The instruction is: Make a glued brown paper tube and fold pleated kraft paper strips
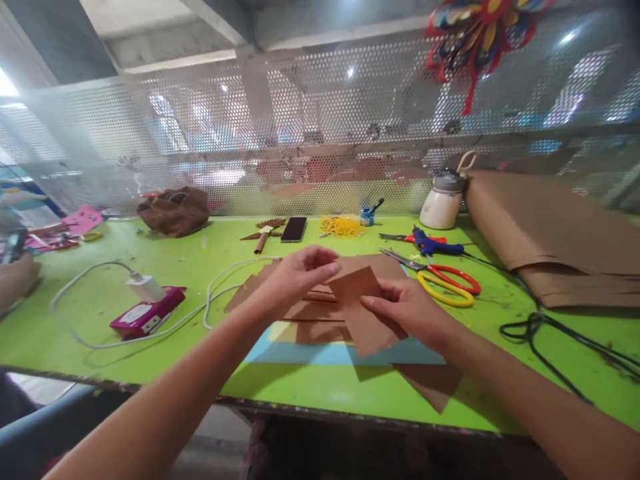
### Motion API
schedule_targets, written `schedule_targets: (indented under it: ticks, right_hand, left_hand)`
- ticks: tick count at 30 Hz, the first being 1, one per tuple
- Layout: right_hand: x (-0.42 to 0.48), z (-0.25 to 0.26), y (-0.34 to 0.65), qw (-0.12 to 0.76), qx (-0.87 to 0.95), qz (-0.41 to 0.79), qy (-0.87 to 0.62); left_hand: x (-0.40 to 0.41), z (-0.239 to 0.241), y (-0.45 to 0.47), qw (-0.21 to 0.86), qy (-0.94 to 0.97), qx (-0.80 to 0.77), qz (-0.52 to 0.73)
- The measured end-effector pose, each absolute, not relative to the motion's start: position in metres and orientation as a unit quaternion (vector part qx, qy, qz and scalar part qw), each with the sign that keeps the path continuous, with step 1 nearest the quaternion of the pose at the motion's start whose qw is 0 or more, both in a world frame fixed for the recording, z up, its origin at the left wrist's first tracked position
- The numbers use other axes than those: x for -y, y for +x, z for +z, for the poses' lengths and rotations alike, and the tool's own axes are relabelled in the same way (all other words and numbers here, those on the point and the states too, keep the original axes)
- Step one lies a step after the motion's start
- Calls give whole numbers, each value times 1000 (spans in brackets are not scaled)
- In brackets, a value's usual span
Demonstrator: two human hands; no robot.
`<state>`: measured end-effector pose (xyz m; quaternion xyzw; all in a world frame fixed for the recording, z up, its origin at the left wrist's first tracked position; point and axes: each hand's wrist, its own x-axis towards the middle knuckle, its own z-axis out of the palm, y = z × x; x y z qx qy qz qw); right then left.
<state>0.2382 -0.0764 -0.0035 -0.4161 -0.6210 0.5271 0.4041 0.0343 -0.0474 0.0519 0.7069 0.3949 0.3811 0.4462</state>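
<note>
My right hand [406, 308] pinches a small piece of brown paper [364, 319] by its right side, thumb on top, holding it tilted above the table. My left hand [303, 275] hovers just left of that piece, its fingers loosely bent and thumb apart, with nothing visible in it. Beneath both hands lie brown paper sheets [316, 311] on a light blue sheet [310, 353] with a yellow strip. Another brown paper scrap [434, 383] lies near the table's front edge, right of centre.
Scissors with red and yellow handles [447, 281] and a blue glue gun [435, 243] lie right of my hands. A phone [294, 229], yellow shreds [342, 226] and a white flask [442, 200] are farther back. A purple power strip [149, 315] sits left. Another person's hand [17, 280] shows far left.
</note>
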Motion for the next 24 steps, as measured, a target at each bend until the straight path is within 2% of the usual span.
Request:
schedule_targets:
  ticks: [2, 4, 9, 12, 14, 18, 21, 24]
  right_hand:
    - [75, -3, 240, 397, 632, 519, -417]
    - [73, -3, 243, 383, 645, 513, -418]
    - [73, 3, 253, 349, 659, 490, -451]
    - [77, 13, 257, 368, 730, 350, -457]
    - [83, 18, 257, 368, 801, 234, -411]
    - [102, 17, 251, 255, 911, 54, -320]
    - [116, 10, 248, 163, 939, -23, -302]
    - [124, 8, 247, 152, 946, -33, -286]
  left_hand:
    - [42, 45, 49, 465, 733, -365, 337]
    - [40, 37, 58, 433, 767, -352, 317]
    - [42, 28, 49, 392, 760, -348, 384]
    - [49, 27, 32, 375, 763, -349, 394]
    - [59, 25, 20, 338, 793, -347, 370]
    - [85, 13, 3, 201, 892, -298, 274]
    - [106, -1, 0, 148, 924, -277, 219]
    - [120, -12, 3, 123, 926, -259, 246]
